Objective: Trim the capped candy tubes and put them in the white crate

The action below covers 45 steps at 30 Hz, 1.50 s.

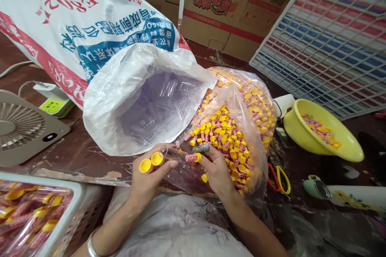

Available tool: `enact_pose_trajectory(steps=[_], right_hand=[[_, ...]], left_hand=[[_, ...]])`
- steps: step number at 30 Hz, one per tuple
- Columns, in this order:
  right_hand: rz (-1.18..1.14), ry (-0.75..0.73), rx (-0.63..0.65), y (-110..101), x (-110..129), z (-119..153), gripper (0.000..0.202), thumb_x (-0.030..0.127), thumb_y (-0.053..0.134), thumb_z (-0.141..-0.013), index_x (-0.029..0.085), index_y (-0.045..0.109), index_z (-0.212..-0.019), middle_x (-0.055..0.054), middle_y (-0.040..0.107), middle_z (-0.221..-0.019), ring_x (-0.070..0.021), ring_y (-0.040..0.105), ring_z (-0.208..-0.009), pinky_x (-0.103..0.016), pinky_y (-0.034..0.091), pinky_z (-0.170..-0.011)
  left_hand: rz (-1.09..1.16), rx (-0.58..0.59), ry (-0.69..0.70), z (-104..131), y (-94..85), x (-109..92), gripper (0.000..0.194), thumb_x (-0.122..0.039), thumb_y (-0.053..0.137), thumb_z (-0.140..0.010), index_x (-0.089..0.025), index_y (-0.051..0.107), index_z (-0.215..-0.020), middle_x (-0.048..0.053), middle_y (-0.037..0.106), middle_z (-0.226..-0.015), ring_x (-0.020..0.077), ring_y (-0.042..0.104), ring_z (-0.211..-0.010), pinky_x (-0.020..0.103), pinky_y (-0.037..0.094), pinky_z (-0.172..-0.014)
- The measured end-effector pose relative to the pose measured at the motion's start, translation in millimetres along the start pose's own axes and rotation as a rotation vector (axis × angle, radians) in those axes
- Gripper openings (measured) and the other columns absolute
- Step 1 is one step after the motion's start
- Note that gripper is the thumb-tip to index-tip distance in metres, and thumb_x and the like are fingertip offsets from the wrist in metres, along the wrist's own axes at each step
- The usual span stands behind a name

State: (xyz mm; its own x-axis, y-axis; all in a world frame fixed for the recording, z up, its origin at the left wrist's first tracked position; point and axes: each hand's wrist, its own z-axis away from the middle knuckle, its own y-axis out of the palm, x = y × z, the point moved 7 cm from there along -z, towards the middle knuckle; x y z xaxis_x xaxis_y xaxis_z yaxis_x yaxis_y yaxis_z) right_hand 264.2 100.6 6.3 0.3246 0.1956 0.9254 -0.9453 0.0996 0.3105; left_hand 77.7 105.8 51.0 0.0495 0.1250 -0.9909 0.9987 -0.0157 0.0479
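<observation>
My left hand [147,180] is closed around several clear plastic tubes; two show yellow caps [146,166], and one clear tube [172,154] lies with its open end toward the right. My right hand [217,168] pinches a yellow cap with a red-and-white patterned piece [192,158] at the mouth of that tube. A dark speckled wrap [200,148] covers a fingertip of my right hand. Just behind that hand, a clear bag [256,176] lies open, full of yellow caps with patterned pieces. Clear tubes [181,106] fill the mouth of a white woven sack [105,124].
A white basket [74,204] of filled, capped tubes stands at lower left, below a fan [27,132]. To the right are a yellow bowl [322,128], scissors [279,179] and a flowered white bottle [356,196]. Cardboard boxes [229,20] and a wire rack [325,44] stand behind.
</observation>
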Motion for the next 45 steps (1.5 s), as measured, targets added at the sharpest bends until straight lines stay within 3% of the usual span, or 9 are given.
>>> enact_pose_trajectory(steps=[5,9,13,17,25,31,35,40,45], right_hand=[[-0.121,0.104,0.074,19,-1,3,0.03,0.037,0.087,-0.067,0.023,0.072,-0.089,0.001,0.074,-0.084,-0.016,0.067,-0.068,-0.028,0.06,-0.061],[-0.262,0.151,0.094,24,-1,6,0.03,0.049,0.081,-0.075,0.023,0.072,-0.086,-0.001,0.074,-0.082,-0.0177,0.069,-0.072,-0.032,0.062,-0.068],[-0.218,0.173,0.182,31,-6,11,0.028,0.047,0.077,-0.081,0.021,0.071,-0.092,0.0,0.071,-0.081,-0.0135,0.065,-0.065,-0.026,0.059,-0.062],[-0.169,0.175,0.095,28,-22,14,0.028,0.043,0.076,-0.081,0.022,0.066,-0.095,0.0,0.069,-0.087,-0.0142,0.065,-0.073,-0.024,0.056,-0.062],[0.669,-0.086,0.282,11,-30,29,0.014,0.032,0.056,-0.096,0.02,0.061,-0.091,-0.002,0.064,-0.087,-0.0173,0.063,-0.08,-0.03,0.055,-0.073],[1.173,-0.583,0.721,60,-22,52,0.017,0.03,0.064,-0.094,0.019,0.064,-0.107,-0.012,0.061,-0.126,-0.0256,0.058,-0.113,-0.041,0.052,-0.096],[1.308,-0.636,0.813,73,-31,51,0.021,0.032,0.072,-0.09,0.02,0.065,-0.106,-0.01,0.065,-0.12,-0.027,0.058,-0.108,-0.042,0.054,-0.09],[1.197,-0.608,0.691,66,-33,38,0.003,0.02,0.063,-0.094,0.02,0.064,-0.097,-0.009,0.067,-0.11,-0.0238,0.06,-0.1,-0.04,0.053,-0.089],[1.179,-0.59,0.653,67,-36,35,0.006,0.021,0.06,-0.096,0.02,0.062,-0.091,-0.008,0.067,-0.104,-0.0224,0.06,-0.095,-0.037,0.051,-0.085]], left_hand=[[-0.189,0.072,0.213,8,7.6,-16,0.025,-0.023,0.078,-0.079,-0.027,0.076,-0.104,0.004,0.076,-0.102,0.0222,0.069,-0.098,0.032,0.054,-0.089],[-0.234,0.12,0.334,12,11.6,-16,0.024,-0.016,0.07,-0.085,-0.026,0.074,-0.107,0.005,0.073,-0.104,0.0192,0.067,-0.099,0.029,0.052,-0.088],[-0.25,0.144,0.284,9,18.4,-4,0.008,-0.018,0.068,-0.087,-0.022,0.073,-0.091,0.005,0.069,-0.099,0.0182,0.066,-0.094,0.028,0.051,-0.084],[-0.238,0.11,0.164,9,24.4,19,0.006,-0.021,0.069,-0.087,-0.021,0.073,-0.092,0.005,0.067,-0.097,0.0183,0.064,-0.094,0.028,0.051,-0.084],[-0.272,0.087,-0.054,45,-30.4,58,0.005,-0.024,0.07,-0.086,-0.021,0.069,-0.089,-0.001,0.069,-0.084,0.0129,0.063,-0.073,0.023,0.05,-0.069],[-0.314,-0.018,-0.04,62,-51.0,55,0.006,-0.025,0.068,-0.087,-0.02,0.069,-0.091,0.001,0.071,-0.088,0.0153,0.066,-0.08,0.026,0.051,-0.077],[-0.313,-0.154,-0.144,92,-80.3,68,0.012,-0.029,0.061,-0.092,-0.02,0.064,-0.084,-0.001,0.067,-0.074,0.0145,0.063,-0.068,0.025,0.051,-0.067],[-0.609,0.112,-0.243,115,-100.0,114,0.014,-0.03,0.061,-0.086,-0.018,0.069,-0.087,0.008,0.074,-0.095,0.0235,0.069,-0.092,0.032,0.052,-0.083],[-0.536,0.432,-0.314,94,-75.0,144,0.019,-0.034,0.063,-0.087,-0.018,0.073,-0.083,0.007,0.076,-0.092,0.0258,0.07,-0.09,0.034,0.053,-0.081]])
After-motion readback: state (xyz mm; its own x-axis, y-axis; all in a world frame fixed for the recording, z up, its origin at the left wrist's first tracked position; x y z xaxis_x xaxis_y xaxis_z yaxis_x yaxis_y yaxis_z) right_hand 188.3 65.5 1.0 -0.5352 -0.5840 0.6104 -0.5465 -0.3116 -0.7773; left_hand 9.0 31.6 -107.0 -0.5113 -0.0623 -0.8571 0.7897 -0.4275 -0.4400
